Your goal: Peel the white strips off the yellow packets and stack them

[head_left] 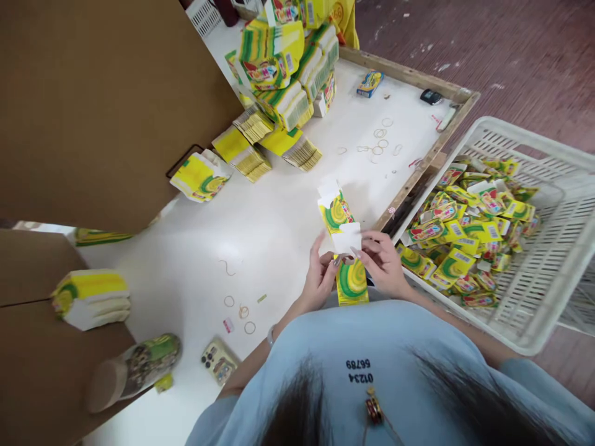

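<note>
Between my two hands is a yellow and green cardboard box blank (352, 282) with white flaps, held upright near my body at the table's front edge. My left hand (320, 272) pinches its left side, fingers curled at the lower edge of a white flap. From the other side my right hand (383, 263) grips the same flap, thumb and fingers closed on the card. Printed panels show above and below the white flap. Part of the blank's lower end lies close against my blue shirt.
Stacks of flat box blanks (288, 108) stand at the back of the white table (186, 248). A white plastic basket (553, 248) with many small cartons is on the right. Large brown cardboard boxes (106, 111) block the left. Rubber bands (379, 142), a phone (219, 362) and a jar (139, 368) lie around.
</note>
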Available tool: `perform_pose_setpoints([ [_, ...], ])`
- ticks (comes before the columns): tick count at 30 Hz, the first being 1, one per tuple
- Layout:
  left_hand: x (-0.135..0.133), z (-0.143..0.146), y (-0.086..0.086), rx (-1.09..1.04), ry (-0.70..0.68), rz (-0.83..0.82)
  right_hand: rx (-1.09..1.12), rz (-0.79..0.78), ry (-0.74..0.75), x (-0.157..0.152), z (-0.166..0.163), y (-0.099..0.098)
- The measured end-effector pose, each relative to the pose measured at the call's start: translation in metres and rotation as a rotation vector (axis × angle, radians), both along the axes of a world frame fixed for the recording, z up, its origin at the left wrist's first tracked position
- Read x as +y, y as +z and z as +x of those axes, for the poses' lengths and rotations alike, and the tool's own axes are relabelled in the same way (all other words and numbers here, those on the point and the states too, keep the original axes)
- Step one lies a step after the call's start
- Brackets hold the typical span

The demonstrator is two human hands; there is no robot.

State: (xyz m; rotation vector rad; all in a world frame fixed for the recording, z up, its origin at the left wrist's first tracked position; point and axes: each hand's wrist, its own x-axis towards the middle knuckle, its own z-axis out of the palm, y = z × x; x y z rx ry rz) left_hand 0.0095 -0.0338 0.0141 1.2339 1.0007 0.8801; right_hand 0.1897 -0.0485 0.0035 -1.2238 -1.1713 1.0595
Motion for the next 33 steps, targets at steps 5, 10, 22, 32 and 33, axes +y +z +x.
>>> perform_pose_setpoints([
  [5,0.001,-0.003,0.005,0.006,-0.040,-0.068,-0.139,0.280,0.264,0.002,0.023,0.000],
  [10,0.007,-0.004,0.013,0.087,-0.003,-0.057,0.057,-0.131,0.432,0.000,0.022,0.010],
  [22,0.000,-0.012,0.001,0.176,-0.104,0.310,0.283,-0.454,0.536,-0.002,0.027,0.014],
  [32,0.196,0.015,-0.033,0.786,0.099,0.474,-0.911,-0.072,-0.403,0.003,0.146,-0.002],
  [33,0.212,0.018,-0.032,0.792,0.072,0.461,-1.042,-0.088,-0.474,0.003,0.160,-0.005],
])
